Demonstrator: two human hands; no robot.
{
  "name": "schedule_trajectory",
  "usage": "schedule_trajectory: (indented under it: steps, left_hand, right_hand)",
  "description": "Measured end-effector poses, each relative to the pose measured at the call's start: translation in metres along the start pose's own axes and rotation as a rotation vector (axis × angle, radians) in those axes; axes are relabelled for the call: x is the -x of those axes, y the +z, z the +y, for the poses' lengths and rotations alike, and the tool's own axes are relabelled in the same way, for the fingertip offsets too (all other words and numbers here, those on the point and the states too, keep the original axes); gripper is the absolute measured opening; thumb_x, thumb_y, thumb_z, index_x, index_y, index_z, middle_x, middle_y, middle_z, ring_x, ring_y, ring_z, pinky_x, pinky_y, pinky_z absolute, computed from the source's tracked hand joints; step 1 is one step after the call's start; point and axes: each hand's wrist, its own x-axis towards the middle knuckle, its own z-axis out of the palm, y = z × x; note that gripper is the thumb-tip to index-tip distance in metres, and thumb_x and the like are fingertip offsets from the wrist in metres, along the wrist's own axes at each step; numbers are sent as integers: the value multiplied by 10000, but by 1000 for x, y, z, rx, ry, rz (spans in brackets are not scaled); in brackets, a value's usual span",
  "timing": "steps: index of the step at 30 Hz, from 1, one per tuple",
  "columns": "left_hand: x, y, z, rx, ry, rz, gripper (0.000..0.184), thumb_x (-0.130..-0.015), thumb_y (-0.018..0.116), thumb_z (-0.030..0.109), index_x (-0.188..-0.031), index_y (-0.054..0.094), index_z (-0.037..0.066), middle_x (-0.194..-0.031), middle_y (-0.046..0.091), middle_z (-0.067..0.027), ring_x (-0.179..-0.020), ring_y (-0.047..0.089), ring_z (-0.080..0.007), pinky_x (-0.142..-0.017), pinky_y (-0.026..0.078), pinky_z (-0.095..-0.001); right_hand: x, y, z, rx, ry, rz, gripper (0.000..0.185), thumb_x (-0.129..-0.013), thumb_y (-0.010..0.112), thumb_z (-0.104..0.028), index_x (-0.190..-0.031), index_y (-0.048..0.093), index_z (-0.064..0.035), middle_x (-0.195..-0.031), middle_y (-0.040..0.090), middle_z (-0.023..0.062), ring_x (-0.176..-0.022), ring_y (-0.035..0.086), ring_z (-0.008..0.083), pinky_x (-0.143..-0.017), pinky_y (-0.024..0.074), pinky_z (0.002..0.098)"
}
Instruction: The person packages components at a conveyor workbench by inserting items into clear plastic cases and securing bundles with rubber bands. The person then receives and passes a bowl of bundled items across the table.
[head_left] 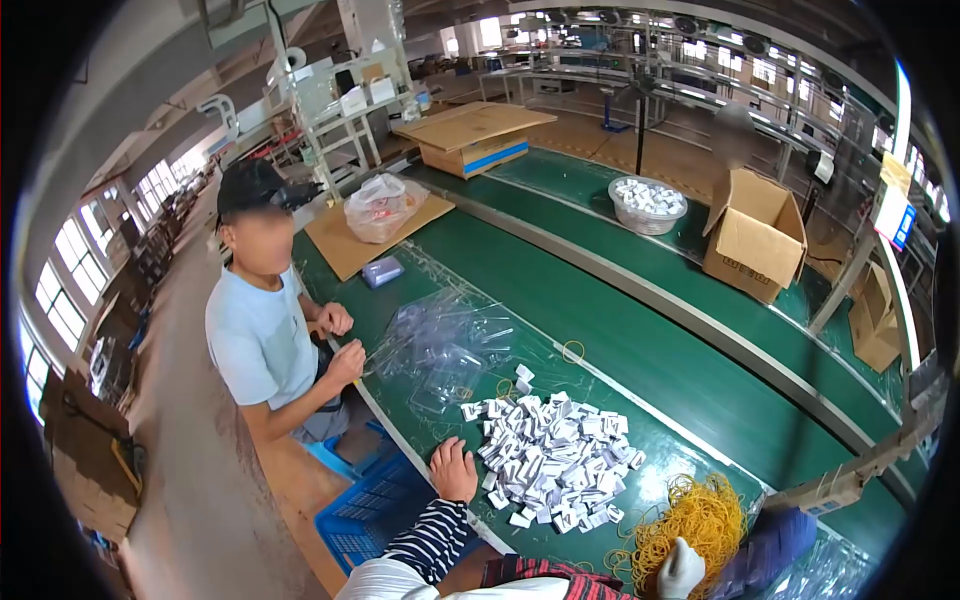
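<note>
My left hand (455, 471), bare below a black-and-white striped sleeve, lies with its fingers stretched out on the green belt. It is at the left edge of a large heap of small white pieces with dark marks (555, 462). At the bottom right, my right hand (682, 571) wears a white glove. Its fingers are curled in at the near side of a tangled pile of yellow rubber bands (705, 515); what they hold, if anything, is hidden. A few loose rubber bands (573, 351) lie beyond the heap.
A co-worker (262, 330) sits at the left, both hands near clear plastic sleeves (445, 345). A blue crate (365, 510) stands below the belt edge. Across the metal rail are a tub of white pieces (648, 222) and an open carton (757, 255). A plastic bag (383, 208) rests on cardboard.
</note>
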Motion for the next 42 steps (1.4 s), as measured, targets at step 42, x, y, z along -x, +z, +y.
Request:
schedule_trajectory:
  steps: [42]
  left_hand:
    - [-3,-1,4,-37,-18,-65,272,-892,510,178,-1130,547,51,-1222,518,-104,-1157,445,-321,-977,325,-451]
  right_hand:
    - [-9,26,3,29,13,76,178,-767,702,-189,-915,639,-112,-649,526,73,-611,534,269,-562,380,397]
